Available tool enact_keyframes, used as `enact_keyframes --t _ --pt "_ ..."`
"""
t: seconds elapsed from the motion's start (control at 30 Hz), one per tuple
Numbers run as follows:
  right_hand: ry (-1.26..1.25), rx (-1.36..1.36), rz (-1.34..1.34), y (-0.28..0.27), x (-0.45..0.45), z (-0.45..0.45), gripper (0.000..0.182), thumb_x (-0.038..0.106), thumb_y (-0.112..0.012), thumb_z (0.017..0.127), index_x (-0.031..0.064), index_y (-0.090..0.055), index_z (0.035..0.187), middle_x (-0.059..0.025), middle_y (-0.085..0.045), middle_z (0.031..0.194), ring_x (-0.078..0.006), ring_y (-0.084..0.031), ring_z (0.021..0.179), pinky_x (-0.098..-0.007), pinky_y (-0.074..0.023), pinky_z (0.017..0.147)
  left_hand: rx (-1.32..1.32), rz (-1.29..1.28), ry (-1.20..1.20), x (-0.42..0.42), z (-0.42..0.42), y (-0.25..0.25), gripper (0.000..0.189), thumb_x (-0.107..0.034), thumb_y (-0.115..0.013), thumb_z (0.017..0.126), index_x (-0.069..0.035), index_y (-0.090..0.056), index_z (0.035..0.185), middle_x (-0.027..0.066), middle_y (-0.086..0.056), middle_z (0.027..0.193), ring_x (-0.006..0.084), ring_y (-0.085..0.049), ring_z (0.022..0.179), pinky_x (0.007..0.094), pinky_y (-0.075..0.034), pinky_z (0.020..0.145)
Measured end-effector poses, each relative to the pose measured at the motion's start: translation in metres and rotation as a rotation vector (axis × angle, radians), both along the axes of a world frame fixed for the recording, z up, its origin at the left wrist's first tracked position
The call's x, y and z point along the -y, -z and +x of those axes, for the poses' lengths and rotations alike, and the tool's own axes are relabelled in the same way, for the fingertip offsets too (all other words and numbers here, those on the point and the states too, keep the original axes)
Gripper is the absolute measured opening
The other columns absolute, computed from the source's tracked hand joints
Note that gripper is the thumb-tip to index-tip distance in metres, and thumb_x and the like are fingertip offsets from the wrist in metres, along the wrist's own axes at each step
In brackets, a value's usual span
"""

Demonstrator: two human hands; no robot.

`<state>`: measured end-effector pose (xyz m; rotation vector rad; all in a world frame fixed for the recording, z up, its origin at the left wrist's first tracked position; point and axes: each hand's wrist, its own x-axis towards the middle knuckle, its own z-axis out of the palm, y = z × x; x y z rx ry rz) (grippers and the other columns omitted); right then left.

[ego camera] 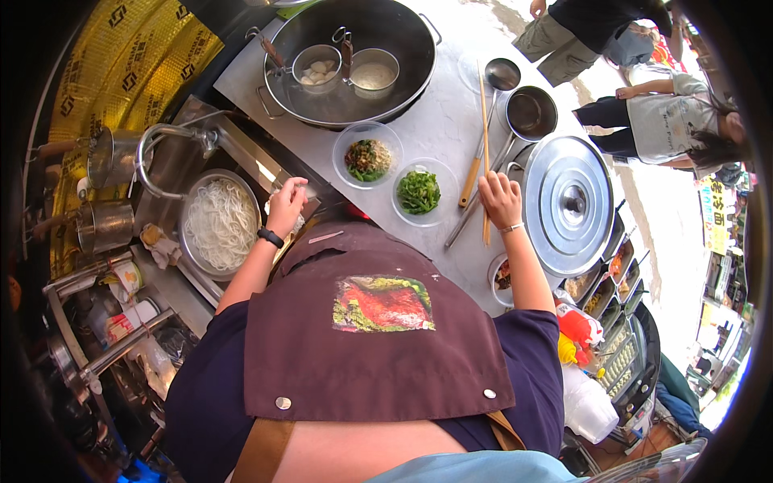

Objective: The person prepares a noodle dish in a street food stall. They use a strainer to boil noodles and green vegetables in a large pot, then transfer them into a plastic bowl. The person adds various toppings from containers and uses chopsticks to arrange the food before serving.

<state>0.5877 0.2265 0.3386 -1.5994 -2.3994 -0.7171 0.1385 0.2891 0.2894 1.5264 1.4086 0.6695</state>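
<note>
My right hand (501, 196) grips a pair of long wooden chopsticks (484, 133) lying over the steel counter. Beside them are a ladle (502, 73) with a wooden handle and a steel rod. My left hand (287, 208), fingers bent, hovers by the counter's edge; whether it holds anything is unclear. To its left, a steel basin (192, 253) holds white noodles (222, 222). Between the hands stand two clear plastic bowls: one (394, 136) has chopped greens, a dark seasoning and crushed nuts (379, 156), the other (448, 181) leafy greens (418, 192).
A large wok (416, 66) holds two strainer baskets, one with pale dumplings or balls (319, 72). To the right are a lidded pot (567, 205), a small pot (531, 113), condiment trays (616, 265) and squeeze bottles (577, 323). A faucet (145, 154) arches over the basin. People stand beyond the counter.
</note>
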Motion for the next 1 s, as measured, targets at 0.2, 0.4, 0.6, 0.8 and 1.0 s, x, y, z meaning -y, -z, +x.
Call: enact_keyframes --t 0.2,0.4,0.6,0.8,1.0 --pt "0.026 0.155 -0.062 0.03 -0.033 -0.01 0.013 0.015 -0.055 0.074 0.0128 -0.053 0.087 0.0009 -0.05 0.085 -0.0127 -0.049 0.083 -0.0269 -0.0354 0.066 0.03 -0.041 0.029 0.002 0.001 0.002 0.019 -0.018 -0.047 0.092 -0.007 -0.056 0.105 0.0 -0.056 0.064 0.0069 -0.051 0.056 0.0229 -0.042 0.052" --pt "-0.001 0.119 -0.249 0.057 -0.046 -0.014 0.015 0.015 -0.052 0.074 0.0114 -0.054 0.089 -0.001 -0.052 0.088 -0.0158 -0.048 0.09 -0.0296 -0.0365 0.071 -0.016 -0.099 0.07 0.011 -0.005 -0.002 0.017 -0.014 -0.046 0.092 -0.006 -0.055 0.103 -0.0003 -0.055 0.068 0.0067 -0.05 0.059 0.0218 -0.041 0.056" --pt "0.135 0.105 -0.434 0.061 -0.039 -0.013 0.041 0.012 -0.052 0.078 0.0104 -0.049 0.119 -0.0042 -0.054 0.114 -0.0219 -0.045 0.114 -0.039 -0.0333 0.095 -0.16 -0.056 -0.014 0.053 -0.027 0.0 0.016 -0.013 -0.047 0.09 -0.005 -0.056 0.102 0.0031 -0.057 0.068 0.0103 -0.055 0.06 0.0255 -0.044 0.058" --pt "0.289 -0.432 -0.538 0.003 -0.026 0.007 0.046 0.003 -0.052 0.074 0.0076 -0.055 0.12 -0.0166 -0.058 0.109 -0.0334 -0.053 0.103 -0.038 -0.0429 0.088 -0.124 -0.109 -0.281 0.17 -0.066 -0.005 0.018 -0.018 -0.052 0.086 -0.006 -0.057 0.099 0.0074 -0.062 0.074 0.0184 -0.062 0.067 0.0298 -0.047 0.064" --pt "-0.248 -0.843 -0.083 -0.119 -0.023 -0.151 0.019 0.001 -0.049 0.088 -0.0037 -0.061 0.103 -0.0152 -0.061 0.096 -0.0275 -0.059 0.083 -0.0353 -0.0498 0.073 -0.07 -0.249 -0.436 0.303 -0.101 0.018 0.029 -0.031 -0.052 0.082 -0.004 -0.063 0.086 0.0139 -0.065 0.077 0.0271 -0.063 0.072 0.0382 -0.047 0.065"
